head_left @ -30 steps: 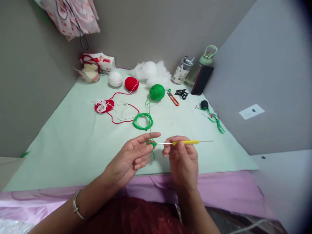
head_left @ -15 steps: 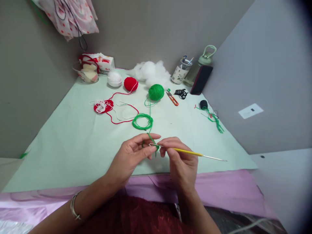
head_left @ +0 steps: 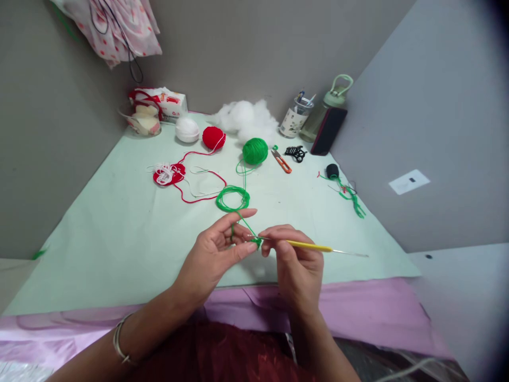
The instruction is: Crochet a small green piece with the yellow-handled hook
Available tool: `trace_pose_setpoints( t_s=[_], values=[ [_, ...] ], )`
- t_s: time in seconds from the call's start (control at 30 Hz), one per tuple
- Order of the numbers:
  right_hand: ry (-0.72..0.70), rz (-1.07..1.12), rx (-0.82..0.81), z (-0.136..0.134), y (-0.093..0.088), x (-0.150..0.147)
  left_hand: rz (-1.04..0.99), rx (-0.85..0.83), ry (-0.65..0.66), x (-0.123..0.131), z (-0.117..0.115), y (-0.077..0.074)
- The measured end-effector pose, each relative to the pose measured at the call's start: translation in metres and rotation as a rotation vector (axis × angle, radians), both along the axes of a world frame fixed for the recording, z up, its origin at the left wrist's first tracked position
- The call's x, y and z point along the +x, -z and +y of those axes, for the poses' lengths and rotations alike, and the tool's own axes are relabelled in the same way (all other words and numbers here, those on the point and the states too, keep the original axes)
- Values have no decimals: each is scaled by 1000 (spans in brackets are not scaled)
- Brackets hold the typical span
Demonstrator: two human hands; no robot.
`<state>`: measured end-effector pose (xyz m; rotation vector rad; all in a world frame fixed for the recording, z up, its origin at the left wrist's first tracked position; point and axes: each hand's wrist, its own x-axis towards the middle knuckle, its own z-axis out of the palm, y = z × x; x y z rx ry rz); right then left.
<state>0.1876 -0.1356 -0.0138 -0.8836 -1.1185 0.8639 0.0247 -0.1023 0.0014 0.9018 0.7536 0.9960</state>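
Note:
Between thumb and fingers, my left hand [head_left: 217, 249] pinches a small green crochet piece [head_left: 256, 242]. Green yarn runs over its raised index finger and loops round a lower finger. My right hand [head_left: 296, 260] is closed on a crochet hook [head_left: 308, 245] with a yellow handle, its metal tip at the green piece. A loose coil of green yarn [head_left: 218, 202] lies just beyond my left hand, and its strand leads back to the green yarn ball [head_left: 255, 151].
Red [head_left: 213, 138] and white yarn balls [head_left: 186, 130], white stuffing [head_left: 248, 121], orange thread snips [head_left: 281, 161] and a black claw clip [head_left: 296, 154] lie farther back. A pen cup [head_left: 295, 119], bottle [head_left: 334, 98] and phone [head_left: 329, 131] stand back right. Grey partitions enclose the table.
My left index finger has lifted slightly, drawing the green strand into a straighter slant. The hook's rear end has risen a little, and its tip has shifted slightly right.

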Motion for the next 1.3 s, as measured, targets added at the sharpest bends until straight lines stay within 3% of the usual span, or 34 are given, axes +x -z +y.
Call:
trace_pose_setpoints(
  t_s=[0.17,0.33,0.67,0.83,0.93,1.03,1.17,1.3],
  values=[
    [-39,151,-64,3,-2,0,8,-12,10,0,0,0],
    [-67,114,-24,2,-2,1,77,6,-15,0,-1,-2],
    [105,-701,301,-15,0,9,321,188,-155,2,-4,-1],
    [245,-987,399,-15,7,4,169,42,-128,4,-5,-4],
    [264,-886,385,-15,7,1,-83,-207,47,2,-3,-4],
    [240,-527,259,-11,3,-1,-228,-330,124,0,1,-5],
    [115,-129,94,-3,-5,-5,-129,-213,47,1,0,-4],
    [123,-263,116,-3,-3,-8,-21,-111,29,6,-4,0]
  ],
)
